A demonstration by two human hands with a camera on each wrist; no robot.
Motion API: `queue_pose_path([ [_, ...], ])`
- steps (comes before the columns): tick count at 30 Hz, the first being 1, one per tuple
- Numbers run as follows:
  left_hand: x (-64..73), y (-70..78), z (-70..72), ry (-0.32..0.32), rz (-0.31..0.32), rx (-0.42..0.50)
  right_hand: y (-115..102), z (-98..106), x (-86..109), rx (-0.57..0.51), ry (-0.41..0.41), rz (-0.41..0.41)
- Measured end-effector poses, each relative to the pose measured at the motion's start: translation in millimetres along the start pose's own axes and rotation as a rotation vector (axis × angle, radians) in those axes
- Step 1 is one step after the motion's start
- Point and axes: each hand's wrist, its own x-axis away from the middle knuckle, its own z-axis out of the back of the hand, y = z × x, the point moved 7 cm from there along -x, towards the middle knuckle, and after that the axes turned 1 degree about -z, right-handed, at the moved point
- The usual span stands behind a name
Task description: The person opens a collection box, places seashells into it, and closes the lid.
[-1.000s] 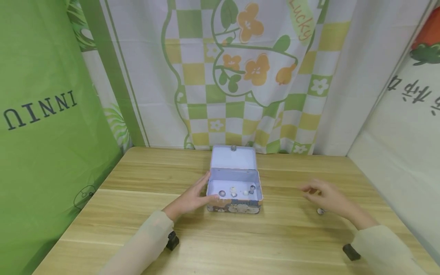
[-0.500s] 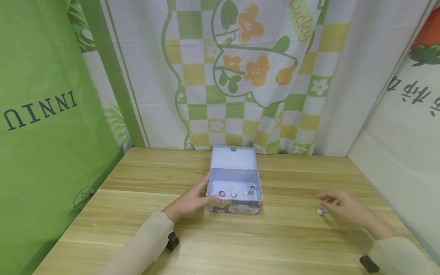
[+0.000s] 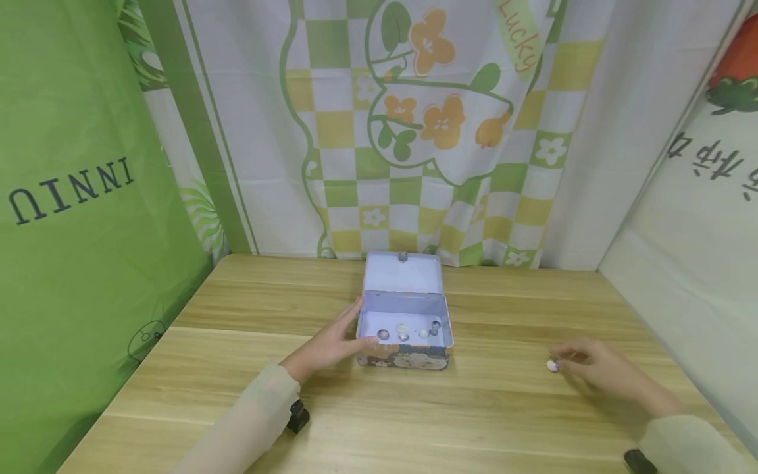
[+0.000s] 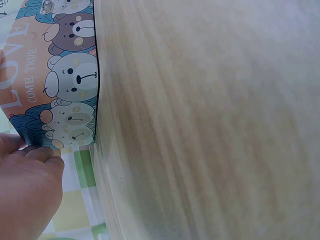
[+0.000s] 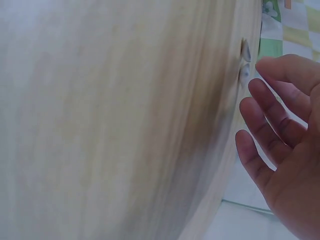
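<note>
A small tin box (image 3: pixel 408 361) stands on the table with its lid (image 3: pixel 403 273) raised. Bears and lettering decorate its outside in the left wrist view. Several small rounded pieces (image 3: pixel 383 334), grey and whitish, lie in it. My left hand (image 3: pixel 326 343) holds the box at its front left corner, thumb on the front rim, fingers along the left side. Off to the right, my right hand (image 3: pixel 601 370) hovers low with loosely bent fingers beside a small whitish piece (image 3: pixel 553 365). The right wrist view has two such pale, shiny pieces (image 5: pixel 245 73) right by the fingertips.
The wooden table (image 3: pixel 474 408) has a patterned curtain (image 3: pixel 414 184) behind it. A green cloth (image 3: pixel 89 276) hangs on the left and a white one (image 3: pixel 693 263) on the right. A thin dark cable (image 3: pixel 142 339) shows by the left edge.
My right hand has moved right and down toward the small pieces on the table. The left hand and the box have stayed in place.
</note>
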Motion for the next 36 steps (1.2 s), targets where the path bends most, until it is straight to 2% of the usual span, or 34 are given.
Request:
queue_pose_path([
  [10, -0.7, -0.9, 1.1, -0.006, -0.004, -0.013, 5.1, -5.3, 2.1, -0.060, -0.057, -0.020],
  [27, -0.3, 3.8, 1.4, -0.004, -0.018, -0.017, 6.7, -3.3, 1.2, -0.013, -0.015, -0.021],
  [36, -0.4, 1.4, 0.5, -0.003, -0.001, -0.005, 5.2, -3.0, 0.6, 0.004, -0.001, -0.029],
])
